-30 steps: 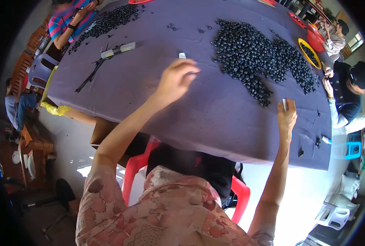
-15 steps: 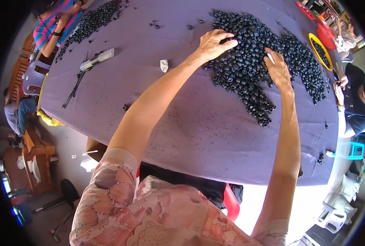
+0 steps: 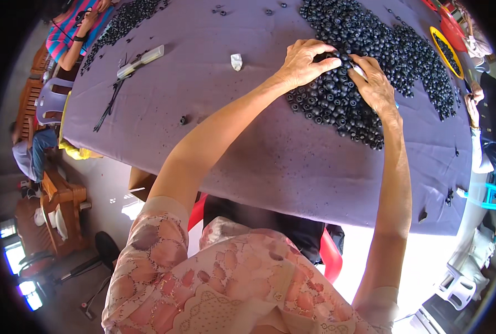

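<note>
A heap of small black round pieces (image 3: pixel 337 106), many with ring-shaped ends, is spread over the purple cloth. Above its left side, my left hand (image 3: pixel 306 64) pinches one of these pieces (image 3: pixel 335 54) between thumb and fingers. My right hand (image 3: pixel 375 86) is close beside it, fingers curled round a slim white tool (image 3: pixel 359 70). Most of that tool is hidden in the hand, and a bit of blue shows by the wrist. The fingertips of both hands nearly meet over the heap.
The purple-covered table (image 3: pixel 248 161) carries a crumpled white scrap (image 3: pixel 236 62), a clear tube (image 3: pixel 140 61) and thin black strips (image 3: pixel 110 106). At the right stands a yellow-rimmed tray (image 3: pixel 446 53) of black pieces. Another heap (image 3: pixel 126 22) is at the far left. Other people sit around the table.
My right hand has moved in toward my left, so the white tool is now at the left fingertips. A black piece now shows in my left pinch. The whole view has shifted slightly.
</note>
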Motion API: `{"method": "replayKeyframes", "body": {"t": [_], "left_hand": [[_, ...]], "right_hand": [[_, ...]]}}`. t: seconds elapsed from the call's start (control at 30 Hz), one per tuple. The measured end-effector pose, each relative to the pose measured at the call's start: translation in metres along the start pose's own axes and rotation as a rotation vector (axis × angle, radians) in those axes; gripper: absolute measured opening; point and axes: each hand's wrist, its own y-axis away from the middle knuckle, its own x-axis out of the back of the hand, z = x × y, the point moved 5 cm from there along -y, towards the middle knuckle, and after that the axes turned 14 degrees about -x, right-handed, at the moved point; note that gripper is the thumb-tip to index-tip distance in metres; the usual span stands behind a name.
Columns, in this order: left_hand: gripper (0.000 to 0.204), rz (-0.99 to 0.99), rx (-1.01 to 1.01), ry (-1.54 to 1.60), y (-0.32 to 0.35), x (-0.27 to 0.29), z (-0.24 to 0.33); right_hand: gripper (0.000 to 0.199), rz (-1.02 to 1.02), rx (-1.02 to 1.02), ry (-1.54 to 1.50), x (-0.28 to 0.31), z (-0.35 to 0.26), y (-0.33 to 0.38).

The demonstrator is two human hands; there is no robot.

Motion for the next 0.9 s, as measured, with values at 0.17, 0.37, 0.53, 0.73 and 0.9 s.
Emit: {"method": "replayKeyframes", "body": {"t": [0.17, 0.37, 0.53, 0.73, 0.9], "left_hand": [[0.037, 0.032, -0.133, 0.064, 0.014, 0.0, 0.019], [0.034, 0.023, -0.165, 0.002, 0.049, 0.018, 0.034], [0.031, 0.022, -0.24, 0.038, 0.059, 0.013, 0.058], [0.03, 0.014, -0.281, -0.019, 0.078, 0.019, 0.071], [0.032, 0.019, -0.355, -0.003, 0.08, 0.023, 0.083]], "right_hand": [[0.035, 0.092, 0.052, 0.068, 0.004, -0.004, 0.032], [0.034, 0.125, 0.186, 0.052, -0.01, -0.019, 0.061], [0.035, 0.189, 0.241, 0.081, 0.006, -0.015, 0.087], [0.034, 0.238, 0.306, 0.036, 0.002, -0.021, 0.105], [0.031, 0.251, 0.33, 0.015, 0.009, -0.028, 0.123]]}}
